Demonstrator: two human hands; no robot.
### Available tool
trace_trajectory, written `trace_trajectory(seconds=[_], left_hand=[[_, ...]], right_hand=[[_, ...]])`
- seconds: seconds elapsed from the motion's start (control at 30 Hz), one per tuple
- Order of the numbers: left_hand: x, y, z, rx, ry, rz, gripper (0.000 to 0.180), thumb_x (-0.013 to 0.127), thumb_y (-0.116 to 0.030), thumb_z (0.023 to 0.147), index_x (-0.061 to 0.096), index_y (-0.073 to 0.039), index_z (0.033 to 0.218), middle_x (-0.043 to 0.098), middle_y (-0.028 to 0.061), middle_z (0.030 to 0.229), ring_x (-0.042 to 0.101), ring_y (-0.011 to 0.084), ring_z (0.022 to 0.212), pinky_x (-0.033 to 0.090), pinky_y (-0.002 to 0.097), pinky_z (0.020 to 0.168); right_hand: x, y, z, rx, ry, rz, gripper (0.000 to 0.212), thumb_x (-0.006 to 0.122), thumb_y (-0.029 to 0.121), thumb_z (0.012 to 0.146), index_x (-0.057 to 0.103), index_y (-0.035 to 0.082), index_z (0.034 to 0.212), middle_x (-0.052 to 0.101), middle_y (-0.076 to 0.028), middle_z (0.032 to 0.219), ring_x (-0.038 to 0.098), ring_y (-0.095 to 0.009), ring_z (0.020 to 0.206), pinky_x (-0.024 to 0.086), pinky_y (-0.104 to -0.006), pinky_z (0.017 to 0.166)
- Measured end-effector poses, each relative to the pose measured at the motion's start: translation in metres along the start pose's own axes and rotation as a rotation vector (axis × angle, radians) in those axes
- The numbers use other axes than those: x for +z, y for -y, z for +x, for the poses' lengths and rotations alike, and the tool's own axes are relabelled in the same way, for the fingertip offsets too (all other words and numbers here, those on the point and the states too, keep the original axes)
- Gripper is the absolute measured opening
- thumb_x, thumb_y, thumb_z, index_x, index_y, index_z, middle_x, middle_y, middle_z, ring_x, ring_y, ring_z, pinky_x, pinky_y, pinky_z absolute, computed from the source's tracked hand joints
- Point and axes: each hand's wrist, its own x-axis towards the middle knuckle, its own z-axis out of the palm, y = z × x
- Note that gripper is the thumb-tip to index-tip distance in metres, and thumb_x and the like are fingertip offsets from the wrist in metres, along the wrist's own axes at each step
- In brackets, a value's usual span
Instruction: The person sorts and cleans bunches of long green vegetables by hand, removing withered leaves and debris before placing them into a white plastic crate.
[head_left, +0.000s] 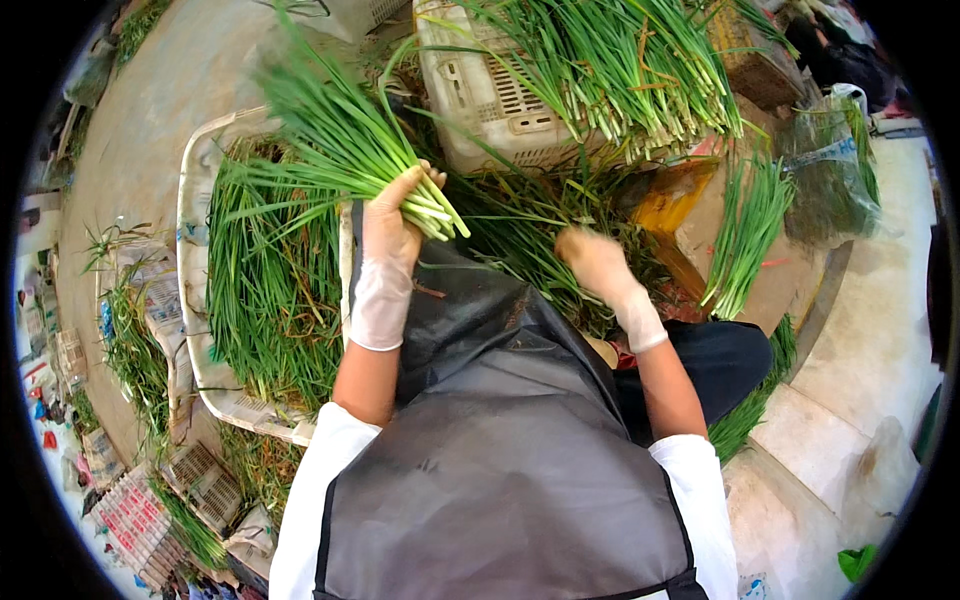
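My left hand point(391, 222), in a pale thin glove, is closed around a bunch of garlic chives point(345, 140). The pale cut ends stick out to the right of my fingers, and the green leaves fan up and to the left. To the right, my gloved right hand point(598, 266) is smeared by motion, so its fingers cannot be made out. It hangs over loose chive leaves point(525, 225) heaped in front of my dark apron point(510, 440). Left of my left hand, a white plastic crate point(187, 265) holds many more chives point(270, 290).
Trimmed chives point(640, 70) lie on an upturned white crate point(465, 95) ahead. Another bundle point(745, 230) rests on the floor at right, near a clear plastic bag point(828, 175) of greens. More crates point(205, 480) with greens stand at lower left. A pale ledge point(850, 400) runs along the right.
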Motion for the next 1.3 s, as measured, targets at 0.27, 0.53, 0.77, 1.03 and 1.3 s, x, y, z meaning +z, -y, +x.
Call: trace_trajectory(seconds=[0.27,0.53,0.77,1.03,1.3], left_hand=[[-0.004,0.033,-0.009,-0.205,0.146,-0.184,0.025,0.060,-0.006,0.087,0.053,0.005,0.108,0.062,0.0133,0.097,0.061,0.0208,0.084,0.052,0.0372,0.085],[-0.003,0.056,-0.009,-0.334,0.132,-0.171,0.022,0.063,-0.003,0.083,0.058,0.008,0.101,0.062,0.0102,0.088,0.061,0.0191,0.077,0.051,0.0374,0.084],[-0.012,0.037,-0.014,-0.305,0.160,-0.108,0.032,0.060,-0.006,0.086,0.054,0.009,0.113,0.062,0.0100,0.093,0.060,0.0168,0.079,0.051,0.0304,0.079],[0.021,0.074,-0.010,-0.329,0.069,0.059,0.013,0.066,-0.005,0.083,0.062,0.000,0.095,0.065,0.0072,0.079,0.062,0.0165,0.067,0.053,0.0281,0.061],[0.029,0.082,-0.034,-0.165,-0.046,0.152,0.015,0.070,0.003,0.074,0.064,0.002,0.088,0.064,0.0069,0.075,0.061,0.0157,0.062,0.049,0.0259,0.056]], right_hand=[[-0.068,0.016,0.116,0.223,-0.680,-0.106,0.016,0.061,0.023,0.083,0.060,0.007,0.083,0.064,-0.010,0.067,0.065,-0.030,0.068,0.050,-0.0402,0.058],[-0.046,0.029,0.133,0.068,-0.750,-0.321,0.033,0.066,0.036,0.081,0.059,0.005,0.087,0.063,-0.013,0.071,0.065,-0.028,0.068,0.052,-0.0381,0.062],[-0.077,0.044,0.083,0.250,-0.282,1.018,0.028,0.058,0.017,0.086,0.060,-0.004,0.103,0.064,-0.008,0.074,0.058,-0.013,0.063,0.045,-0.0247,0.060],[-0.030,0.073,-0.006,0.156,-0.046,1.269,0.031,0.062,0.009,0.087,0.054,-0.004,0.113,0.061,-0.005,0.081,0.054,-0.011,0.066,0.045,-0.0235,0.063],[0.000,0.084,0.012,0.199,-0.531,1.123,0.018,0.066,0.014,0.086,0.065,-0.004,0.089,0.062,-0.001,0.072,0.052,-0.007,0.068,0.043,-0.0228,0.064]])
